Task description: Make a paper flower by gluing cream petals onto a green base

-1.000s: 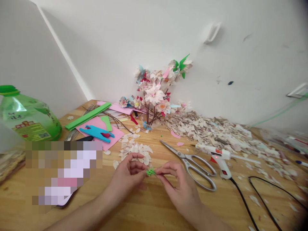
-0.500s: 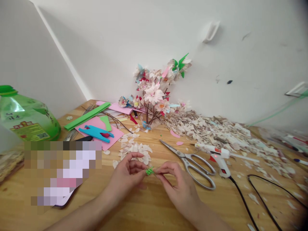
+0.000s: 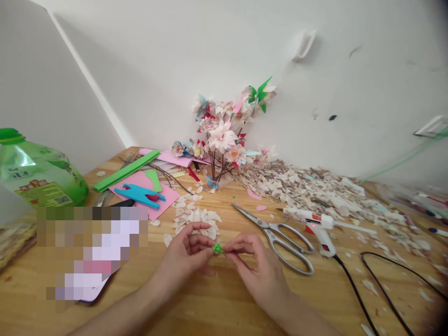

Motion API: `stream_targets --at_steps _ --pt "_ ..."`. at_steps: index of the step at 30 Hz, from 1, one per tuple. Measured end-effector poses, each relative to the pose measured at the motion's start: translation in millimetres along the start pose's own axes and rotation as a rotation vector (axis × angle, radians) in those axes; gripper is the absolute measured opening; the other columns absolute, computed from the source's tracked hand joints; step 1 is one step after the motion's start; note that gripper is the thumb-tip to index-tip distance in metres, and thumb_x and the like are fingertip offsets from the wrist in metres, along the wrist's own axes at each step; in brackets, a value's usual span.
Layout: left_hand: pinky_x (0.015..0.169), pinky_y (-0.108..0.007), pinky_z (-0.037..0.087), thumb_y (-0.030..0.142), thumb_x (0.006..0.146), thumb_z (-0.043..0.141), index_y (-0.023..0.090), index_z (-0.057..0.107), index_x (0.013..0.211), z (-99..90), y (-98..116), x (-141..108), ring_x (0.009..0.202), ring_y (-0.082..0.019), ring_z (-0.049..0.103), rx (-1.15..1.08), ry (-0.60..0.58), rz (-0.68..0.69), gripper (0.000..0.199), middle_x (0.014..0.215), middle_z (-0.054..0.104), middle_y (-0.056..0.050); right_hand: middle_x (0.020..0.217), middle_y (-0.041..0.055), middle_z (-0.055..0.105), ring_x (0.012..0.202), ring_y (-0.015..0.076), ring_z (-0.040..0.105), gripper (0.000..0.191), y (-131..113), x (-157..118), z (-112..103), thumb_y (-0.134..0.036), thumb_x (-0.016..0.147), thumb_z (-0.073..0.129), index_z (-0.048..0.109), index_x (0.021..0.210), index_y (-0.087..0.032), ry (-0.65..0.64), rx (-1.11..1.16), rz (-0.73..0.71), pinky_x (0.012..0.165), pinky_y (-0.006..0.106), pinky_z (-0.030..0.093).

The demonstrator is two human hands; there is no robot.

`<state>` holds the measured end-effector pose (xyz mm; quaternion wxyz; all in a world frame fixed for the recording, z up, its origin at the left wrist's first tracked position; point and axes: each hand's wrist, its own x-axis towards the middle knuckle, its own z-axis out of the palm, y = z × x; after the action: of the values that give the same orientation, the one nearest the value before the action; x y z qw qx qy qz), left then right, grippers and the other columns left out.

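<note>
A small green tufted piece (image 3: 217, 248) is between my two hands, above the wooden table (image 3: 196, 308). The thumb and fingertips of my left hand (image 3: 189, 252) close on its left side. My right hand (image 3: 255, 261) pinches its right end, where a thin stem seems to run between thumb and forefinger. Just beyond my hands lies a heap of pale petals (image 3: 201, 220). Silver scissors (image 3: 271, 228) rest right of them, closed, handles toward me.
A white glue gun (image 3: 322, 228) with a black cord lies at right, before a wide pile of dry scraps (image 3: 308, 186). Paper flowers (image 3: 224, 135) stand at the back. Left are a green bottle (image 3: 45, 172), a blue tool (image 3: 140, 195), coloured paper (image 3: 168, 198) and a partly pixelated phone (image 3: 101, 284).
The green piece has turned slightly between my fingers. Both hands stay in nearly the same place, and the view has shifted a little.
</note>
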<state>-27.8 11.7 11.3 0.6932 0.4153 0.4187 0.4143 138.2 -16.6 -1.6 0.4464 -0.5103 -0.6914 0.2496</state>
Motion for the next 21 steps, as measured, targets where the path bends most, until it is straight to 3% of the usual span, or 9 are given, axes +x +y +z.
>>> stream_targets --at_steps 5,10,21 --pt "0.052 -0.032 0.054 0.021 0.059 0.071 0.02 0.049 0.1 -2.4 0 0 0.072 -0.019 0.059 -0.106 -0.072 0.002 0.047 0.077 0.061 -0.002 0.074 -0.0007 0.07 0.072 0.0174 0.067 0.023 -1 2 5 -0.017 0.071 0.059 0.043 0.084 -0.026 0.046 0.264 0.188 0.067 0.029 0.053" --pt "0.055 -0.031 0.054 0.014 0.053 0.074 0.021 0.048 0.1 -1.8 -5 1 0.074 -0.019 0.059 -0.155 -0.091 0.037 0.054 0.077 0.061 -0.002 0.07 -0.0039 0.068 0.07 0.0149 0.066 0.029 1 3 9 -0.014 0.068 0.064 0.041 0.083 -0.026 0.089 0.461 0.259 0.065 0.026 0.053" --pt "0.057 -0.034 0.054 0.022 0.061 0.071 0.02 0.046 0.1 -0.8 -4 1 0.07 -0.017 0.059 -0.114 -0.057 0.036 0.046 0.076 0.059 -0.001 0.071 -0.0037 0.067 0.071 0.0147 0.066 0.027 -1 2 10 -0.013 0.068 0.062 0.042 0.082 -0.025 0.104 0.427 0.26 0.068 0.026 0.052"
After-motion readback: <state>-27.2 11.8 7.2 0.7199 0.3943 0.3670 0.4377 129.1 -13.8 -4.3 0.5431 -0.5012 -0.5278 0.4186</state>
